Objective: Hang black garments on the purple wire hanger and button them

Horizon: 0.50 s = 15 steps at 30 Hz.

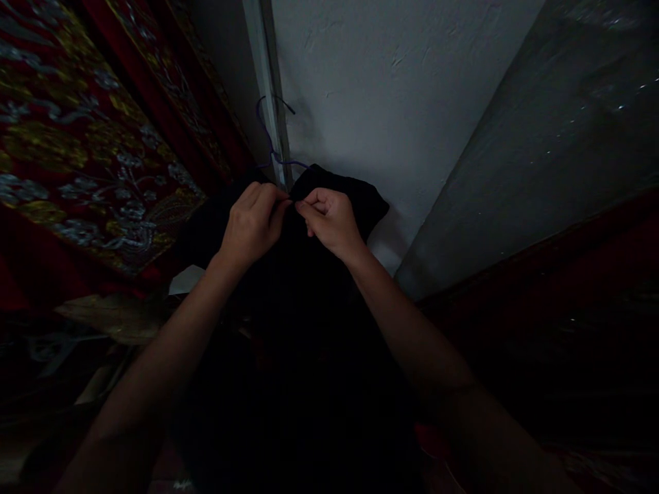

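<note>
A black garment [342, 184] hangs from a thin purple wire hanger [263, 123], its shoulders spread to both sides. Just below the hanger's neck, my left hand [253, 218] pinches the garment's upper front edge between thumb and fingers. My right hand [329, 218] pinches the same edge from the other side, so the fingertips of both hands almost meet. Whatever small fastening may lie between them is too dark to make out. Deep shadow swallows the lower part of the garment.
Red cloth with gold and silver embroidery [77, 130] hangs at the left. Behind the hanger a narrow pale post [265, 62] runs up a grey-white wall [391, 89]. A grey sheet-like panel [546, 123] slants at the right. Dim clutter [113, 319] lies at lower left.
</note>
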Each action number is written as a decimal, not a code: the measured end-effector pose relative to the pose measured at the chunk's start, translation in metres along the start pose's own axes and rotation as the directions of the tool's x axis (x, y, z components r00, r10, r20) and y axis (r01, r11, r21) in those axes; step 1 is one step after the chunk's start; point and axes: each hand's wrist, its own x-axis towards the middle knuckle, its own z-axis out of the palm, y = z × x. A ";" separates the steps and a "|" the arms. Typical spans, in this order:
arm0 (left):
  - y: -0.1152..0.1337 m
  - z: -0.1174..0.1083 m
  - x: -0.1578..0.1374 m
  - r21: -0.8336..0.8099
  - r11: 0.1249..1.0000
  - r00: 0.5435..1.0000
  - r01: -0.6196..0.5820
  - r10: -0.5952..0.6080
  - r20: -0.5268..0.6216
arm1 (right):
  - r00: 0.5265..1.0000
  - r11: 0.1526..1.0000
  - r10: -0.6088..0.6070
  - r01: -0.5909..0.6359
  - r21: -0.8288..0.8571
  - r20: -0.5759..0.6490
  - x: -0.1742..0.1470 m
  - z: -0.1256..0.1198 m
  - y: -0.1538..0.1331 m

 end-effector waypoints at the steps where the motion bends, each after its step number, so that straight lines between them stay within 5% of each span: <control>1: -0.002 -0.002 -0.001 -0.014 1.000 1.000 0.012 -0.012 -0.027 | 1.000 1.000 -0.004 0.003 -0.020 -0.031 -0.002 0.006 0.011; 3: -0.005 -0.009 -0.003 -0.044 0.997 0.990 0.066 -0.071 -0.124 | 0.997 0.998 0.040 -0.043 -0.052 -0.062 -0.009 0.017 0.034; 6: -0.017 -0.024 -0.009 -0.049 0.985 0.923 0.165 -0.171 -0.344 | 0.966 0.965 0.258 -0.258 -0.047 -0.001 -0.031 0.025 0.065; 8: -0.034 -0.031 -0.020 -0.084 0.965 0.837 0.247 -0.256 -0.484 | 0.939 0.939 0.343 -0.343 -0.014 0.026 -0.049 0.026 0.075; 10: -0.056 -0.030 -0.039 -0.266 0.902 0.688 0.340 -0.431 -0.583 | 0.940 0.940 0.340 -0.341 0.016 0.045 -0.065 0.025 0.075; 11: -0.066 -0.028 -0.051 -0.434 0.825 0.583 0.363 -0.564 -0.585 | 0.945 0.946 0.320 -0.322 0.026 0.063 -0.071 0.026 0.072; 13: -0.082 -0.018 -0.076 -0.789 0.520 0.408 0.327 -0.831 -0.379 | 0.953 0.958 0.281 -0.286 0.031 0.110 -0.079 0.030 0.064; 15: -0.088 -0.004 -0.102 -0.928 0.235 0.366 0.290 -0.923 -0.120 | 0.952 0.962 0.265 -0.272 0.027 0.150 -0.083 0.036 0.058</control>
